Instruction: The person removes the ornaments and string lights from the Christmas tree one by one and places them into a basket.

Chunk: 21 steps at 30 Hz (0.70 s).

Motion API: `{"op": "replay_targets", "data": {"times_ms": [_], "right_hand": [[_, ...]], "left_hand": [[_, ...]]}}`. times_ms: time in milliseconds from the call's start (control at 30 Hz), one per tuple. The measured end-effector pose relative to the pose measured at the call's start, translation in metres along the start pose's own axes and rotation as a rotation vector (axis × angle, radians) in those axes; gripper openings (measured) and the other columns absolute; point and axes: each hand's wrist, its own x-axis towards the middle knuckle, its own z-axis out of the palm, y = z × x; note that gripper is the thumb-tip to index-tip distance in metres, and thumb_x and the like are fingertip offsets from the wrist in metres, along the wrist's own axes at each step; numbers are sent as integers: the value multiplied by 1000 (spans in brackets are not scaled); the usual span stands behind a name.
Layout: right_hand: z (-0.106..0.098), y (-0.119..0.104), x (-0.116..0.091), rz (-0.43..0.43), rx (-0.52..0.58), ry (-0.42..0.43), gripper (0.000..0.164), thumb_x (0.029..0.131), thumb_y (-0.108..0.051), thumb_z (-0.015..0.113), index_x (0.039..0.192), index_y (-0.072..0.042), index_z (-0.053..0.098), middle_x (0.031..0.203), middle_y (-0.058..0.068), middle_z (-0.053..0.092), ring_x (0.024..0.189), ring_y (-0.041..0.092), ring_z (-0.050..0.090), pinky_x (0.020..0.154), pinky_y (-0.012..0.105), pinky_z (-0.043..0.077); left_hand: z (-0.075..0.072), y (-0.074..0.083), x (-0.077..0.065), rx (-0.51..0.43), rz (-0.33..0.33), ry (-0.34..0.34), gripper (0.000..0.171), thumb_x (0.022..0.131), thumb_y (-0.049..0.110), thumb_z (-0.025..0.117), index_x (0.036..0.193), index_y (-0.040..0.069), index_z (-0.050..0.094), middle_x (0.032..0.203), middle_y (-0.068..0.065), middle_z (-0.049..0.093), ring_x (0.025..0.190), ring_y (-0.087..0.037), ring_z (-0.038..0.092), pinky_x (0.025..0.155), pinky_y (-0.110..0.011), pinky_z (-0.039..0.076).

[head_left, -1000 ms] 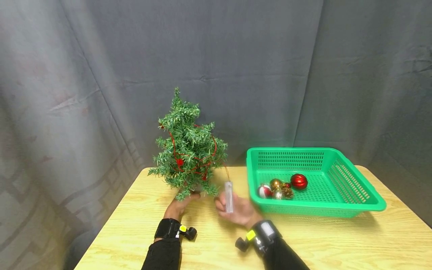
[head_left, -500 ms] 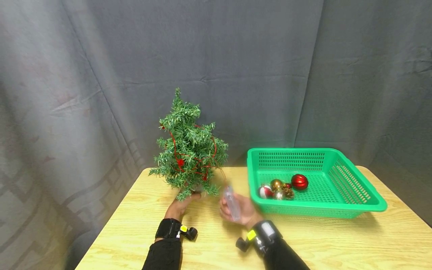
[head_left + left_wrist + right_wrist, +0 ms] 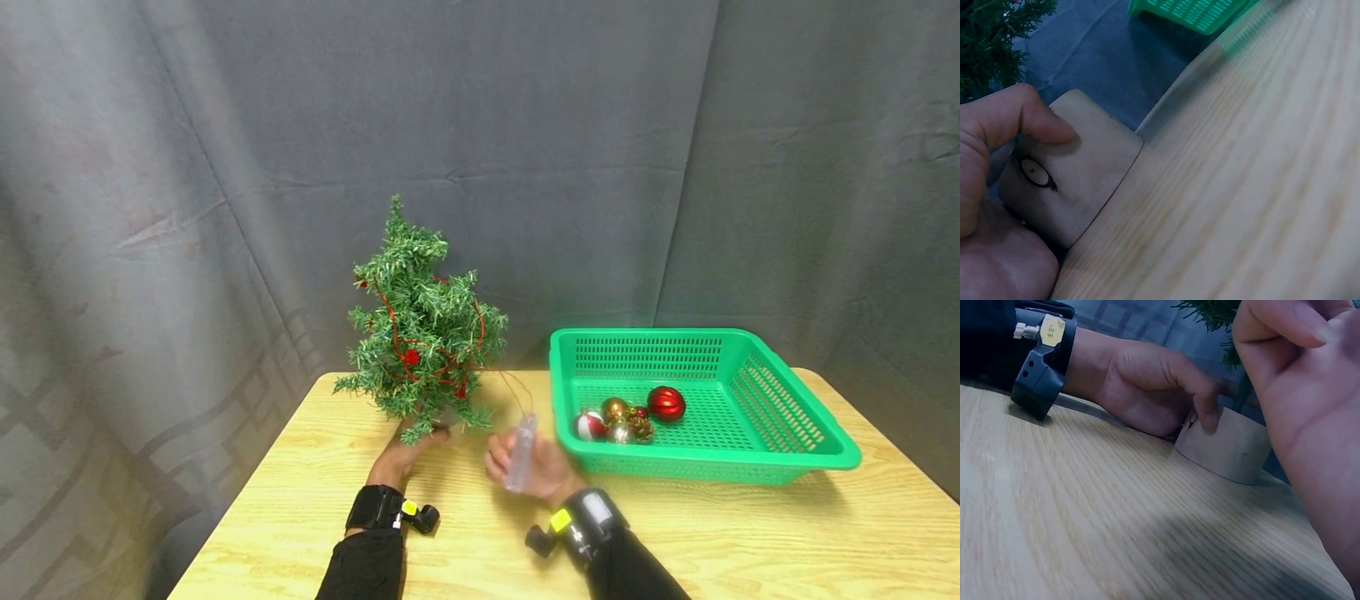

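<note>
My left hand grips the round wooden base of a small artificial Christmas tree, thumb against the base's side. The tree stands upright on the table, with a thin red garland cord looped through its branches and small red ornaments on it. To the right of the tree, my right hand holds a clear narrow rectangular case, tilted. A thin wire runs from the case to the branches. In the right wrist view the fingers are curled, and the case does not show.
A green plastic basket stands on the table to the right, close to my right hand. Several baubles, among them a ribbed red one, and a small pinecone lie inside. A grey curtain hangs behind.
The clear case has swung from upright through a leftward tilt to a rightward one. My right hand has shifted slightly right. The tree's red ornament has moved slightly right; my left hand keeps its grip.
</note>
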Motion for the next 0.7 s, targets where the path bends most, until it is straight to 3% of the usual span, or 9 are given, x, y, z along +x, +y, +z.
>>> {"op": "replay_targets", "data": {"times_ms": [100,233,333,467,600,700], "right_hand": [[1,-2,2,35,5,-26,35,99,-44,50,128,-29,64,120,-14,61,107,2,56,91,12,46],[3,-4,6,67,-28,-51,33,100,-43,49,127,-33,64,119,-17,60,105,-1,54,87,10,48],[5,-5,9,45,-61,-86,34,101,-43,48,130,-33,62,123,-18,59,108,-1,54,88,10,47],[5,-7,11,-31,-94,-121,42,102,-46,38,135,-32,59,128,-17,59,114,0,54,91,11,45],[4,-6,8,-107,-106,-57,46,103,-48,32,136,-27,58,128,-13,61,115,3,55,95,14,45],[3,-4,5,-162,-92,29,40,103,-42,41,133,-23,60,128,-10,62,115,5,56,97,16,45]], "left_hand": [[0,-1,2,2,26,-3,94,84,6,72,160,6,17,156,-27,34,146,-48,28,119,-63,22],[0,-2,6,12,108,-20,90,80,2,71,158,8,26,150,-27,42,142,-49,35,117,-64,26],[0,-5,9,20,163,-40,87,78,2,71,155,8,31,150,-29,42,139,-51,36,114,-65,30],[-3,-10,13,-7,150,-45,88,76,4,73,155,15,35,151,-22,44,141,-46,38,115,-61,31],[-3,-11,13,-9,147,-47,91,79,6,73,158,18,29,153,-21,41,143,-45,35,116,-62,29],[-2,-7,8,6,136,-38,88,81,6,73,157,11,29,151,-27,41,141,-50,35,115,-65,28]]}}
